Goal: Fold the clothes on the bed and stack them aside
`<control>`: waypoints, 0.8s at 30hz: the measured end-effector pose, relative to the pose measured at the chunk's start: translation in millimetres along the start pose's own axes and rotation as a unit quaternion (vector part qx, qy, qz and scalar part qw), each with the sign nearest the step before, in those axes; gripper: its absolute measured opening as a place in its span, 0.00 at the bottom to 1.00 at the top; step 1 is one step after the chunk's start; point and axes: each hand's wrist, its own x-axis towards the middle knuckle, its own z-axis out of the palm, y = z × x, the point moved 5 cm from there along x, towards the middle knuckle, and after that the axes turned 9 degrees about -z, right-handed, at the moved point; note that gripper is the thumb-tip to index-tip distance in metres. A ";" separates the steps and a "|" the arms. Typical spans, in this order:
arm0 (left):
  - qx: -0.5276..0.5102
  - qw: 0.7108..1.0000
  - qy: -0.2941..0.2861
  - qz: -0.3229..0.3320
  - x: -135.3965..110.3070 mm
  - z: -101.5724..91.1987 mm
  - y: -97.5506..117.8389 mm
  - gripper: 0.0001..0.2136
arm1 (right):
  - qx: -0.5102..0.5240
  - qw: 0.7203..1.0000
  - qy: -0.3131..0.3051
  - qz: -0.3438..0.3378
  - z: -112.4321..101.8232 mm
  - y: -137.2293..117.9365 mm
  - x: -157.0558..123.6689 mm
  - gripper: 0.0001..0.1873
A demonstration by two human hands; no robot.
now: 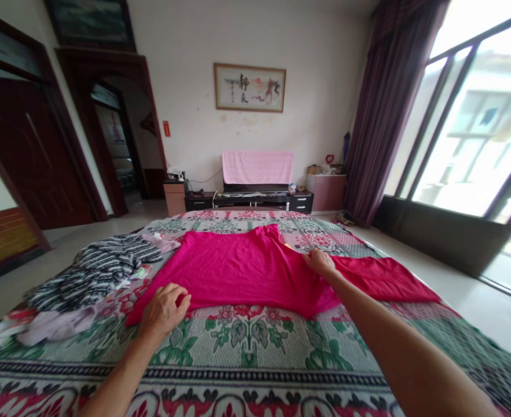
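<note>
Pink garment point(233, 260) spread flat on the cover point(249, 341), between both hands. Left hand point(165, 310) at its near edge by the left corner, fingers curled in; I can't tell if they pinch fabric. Right hand point(320, 262) on its right side, fingers bent down, grip hidden from here. Red cloth point(386, 278) right of that, striped heap point(99, 266) well left. Bare cover in front, good room. Garment smooth, lightly creased; cover floral, dark band along the near side.
</note>
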 end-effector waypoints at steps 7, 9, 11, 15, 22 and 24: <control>0.010 1.000 -0.002 -0.005 -0.6 1.8 1.1 0.09 | -0.033 0.999 0.017 0.009 -0.4 8.6 3.9 0.20; 0.014 1.000 -0.006 -0.007 -0.6 2.7 0.2 0.09 | -0.039 0.999 0.003 0.033 -1.6 16.7 3.2 0.20; 0.016 1.000 -0.009 -0.009 -0.3 3.8 -1.1 0.09 | -0.041 0.998 -0.015 0.042 -3.3 21.3 1.9 0.20; 0.015 1.000 -0.013 -0.013 0.4 5.4 -3.5 0.10 | -0.044 0.998 -0.028 0.044 -11.7 21.2 -2.9 0.18; 0.004 1.000 -0.006 -0.006 1.3 2.4 -1.1 0.10 | -0.046 0.996 0.065 -0.031 -37.9 6.4 -31.9 0.17; -0.002 1.000 -0.005 -0.005 1.0 2.3 -1.0 0.10 | -0.037 0.993 0.099 -0.051 -42.3 4.9 -46.5 0.16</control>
